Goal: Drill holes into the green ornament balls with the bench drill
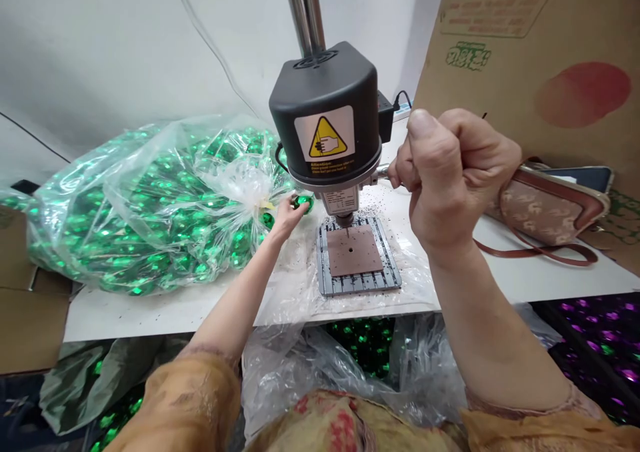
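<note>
My left hand [286,217] is closed around a shiny green faceted bead [303,203], left of the drill press [324,115]. Another green bead [267,221] shows just below the hand, and I cannot tell whether the fingers touch it. On the press's right side my right hand [445,172] is wrapped in a fist around the feed handle [383,171], which is mostly hidden by the fingers. Under the drill bit [349,231] lies a flat brown board [367,260] with a dark hole, on the slotted metal base [360,288].
A large clear bag [150,205] of green beads fills the table's left side. Dark shavings surround the base. To the right are a patterned purse [545,205] with a brown strap and a tall cardboard box [525,52]. Plastic sheeting [290,365] and more beads lie below the table edge.
</note>
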`<action>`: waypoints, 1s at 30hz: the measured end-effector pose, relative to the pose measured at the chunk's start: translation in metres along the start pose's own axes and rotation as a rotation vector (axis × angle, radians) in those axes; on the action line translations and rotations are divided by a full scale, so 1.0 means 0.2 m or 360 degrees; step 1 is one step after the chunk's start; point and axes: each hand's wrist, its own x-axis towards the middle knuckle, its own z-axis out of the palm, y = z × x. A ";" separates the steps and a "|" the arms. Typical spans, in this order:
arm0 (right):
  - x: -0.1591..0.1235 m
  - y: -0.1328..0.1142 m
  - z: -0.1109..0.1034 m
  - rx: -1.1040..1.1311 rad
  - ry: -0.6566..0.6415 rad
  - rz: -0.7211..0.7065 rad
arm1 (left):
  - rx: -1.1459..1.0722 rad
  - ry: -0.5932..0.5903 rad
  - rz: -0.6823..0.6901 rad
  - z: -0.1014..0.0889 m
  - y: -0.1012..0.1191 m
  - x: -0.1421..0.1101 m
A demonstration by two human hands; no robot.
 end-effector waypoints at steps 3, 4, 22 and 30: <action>-0.01 0.00 0.00 0.0007 0.0005 -0.0034 | -0.0332 -0.0075 -0.0165 -0.06 0.04 -0.20; -0.01 0.00 0.00 -0.0009 0.0010 -0.0031 | -0.0466 -0.0086 -0.0195 -0.07 0.07 -0.27; -0.02 0.00 -0.01 -0.0076 0.0005 0.0009 | -0.0619 -0.0440 0.0001 0.22 0.08 -0.55; -0.02 0.00 -0.01 0.0038 0.0001 -0.0002 | -0.0551 -0.0456 0.0121 0.24 0.09 -0.56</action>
